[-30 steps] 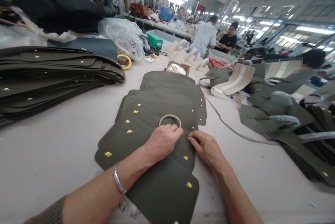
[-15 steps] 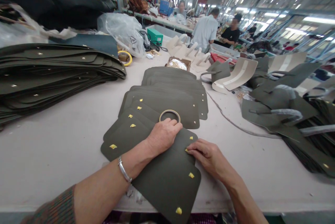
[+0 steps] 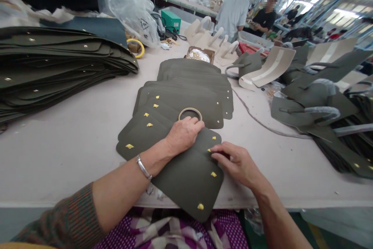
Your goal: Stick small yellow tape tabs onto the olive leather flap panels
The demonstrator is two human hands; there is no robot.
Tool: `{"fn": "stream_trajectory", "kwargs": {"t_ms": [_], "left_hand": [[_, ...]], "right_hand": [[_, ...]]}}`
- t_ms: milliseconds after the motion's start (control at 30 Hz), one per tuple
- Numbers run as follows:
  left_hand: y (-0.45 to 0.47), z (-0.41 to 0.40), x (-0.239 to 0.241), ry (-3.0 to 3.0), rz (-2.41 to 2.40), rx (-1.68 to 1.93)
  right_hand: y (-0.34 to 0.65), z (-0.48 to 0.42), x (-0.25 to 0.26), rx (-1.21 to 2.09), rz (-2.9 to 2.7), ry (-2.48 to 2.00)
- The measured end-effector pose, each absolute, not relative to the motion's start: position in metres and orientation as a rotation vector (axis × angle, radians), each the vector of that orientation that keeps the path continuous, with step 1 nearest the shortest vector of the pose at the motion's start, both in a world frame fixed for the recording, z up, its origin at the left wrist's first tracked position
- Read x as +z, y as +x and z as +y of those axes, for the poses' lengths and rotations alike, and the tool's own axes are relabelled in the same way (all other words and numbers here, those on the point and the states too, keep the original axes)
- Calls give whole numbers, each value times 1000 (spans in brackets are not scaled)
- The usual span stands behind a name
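Observation:
Several dark olive leather panels (image 3: 186,175) lie fanned out in front of me, each with small yellow tape tabs (image 3: 213,174) at its corners. My left hand (image 3: 183,134) rests palm down on the upper panels with fingers curled, next to a roll of tape (image 3: 190,114). My right hand (image 3: 237,163) pinches at a yellow tab on the right edge of a panel. The nearest panel hangs over the table edge toward my lap.
A tall stack of olive panels (image 3: 58,66) fills the left of the white table (image 3: 72,144). A clear plastic bag (image 3: 131,8), a green box (image 3: 170,20) and a small box of metal parts (image 3: 198,54) stand behind. Bag parts with handles (image 3: 314,105) lie right. People work at far benches.
The view has tilted down, so the table edge and my lap now show. My right hand has moved slightly down along the panel's right edge to another tab. My left hand stays put.

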State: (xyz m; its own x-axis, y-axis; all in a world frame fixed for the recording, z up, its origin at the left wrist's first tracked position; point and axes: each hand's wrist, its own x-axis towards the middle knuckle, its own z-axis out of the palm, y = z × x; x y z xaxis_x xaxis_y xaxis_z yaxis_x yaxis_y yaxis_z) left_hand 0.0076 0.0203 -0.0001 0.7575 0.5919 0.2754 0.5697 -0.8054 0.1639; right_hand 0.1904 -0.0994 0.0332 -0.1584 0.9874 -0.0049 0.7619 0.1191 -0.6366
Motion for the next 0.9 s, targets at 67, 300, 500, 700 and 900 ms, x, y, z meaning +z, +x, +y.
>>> {"fn": "stream_trajectory", "kwargs": {"t_ms": [67, 300, 500, 700, 900], "left_hand": [[8, 20, 0, 2880, 954, 504], [8, 20, 0, 2870, 965, 496], [8, 20, 0, 2840, 971, 496], [8, 21, -3, 2824, 964, 529], [7, 21, -3, 2819, 956, 555]], "right_hand": [[192, -111, 36, 893, -1936, -1630], [187, -125, 35, 940, -2170, -1638], [180, -137, 37, 712, -2242, -1711], [157, -170, 41, 824, -2140, -1529], [156, -175, 23, 380, -1876, -1763]]}}
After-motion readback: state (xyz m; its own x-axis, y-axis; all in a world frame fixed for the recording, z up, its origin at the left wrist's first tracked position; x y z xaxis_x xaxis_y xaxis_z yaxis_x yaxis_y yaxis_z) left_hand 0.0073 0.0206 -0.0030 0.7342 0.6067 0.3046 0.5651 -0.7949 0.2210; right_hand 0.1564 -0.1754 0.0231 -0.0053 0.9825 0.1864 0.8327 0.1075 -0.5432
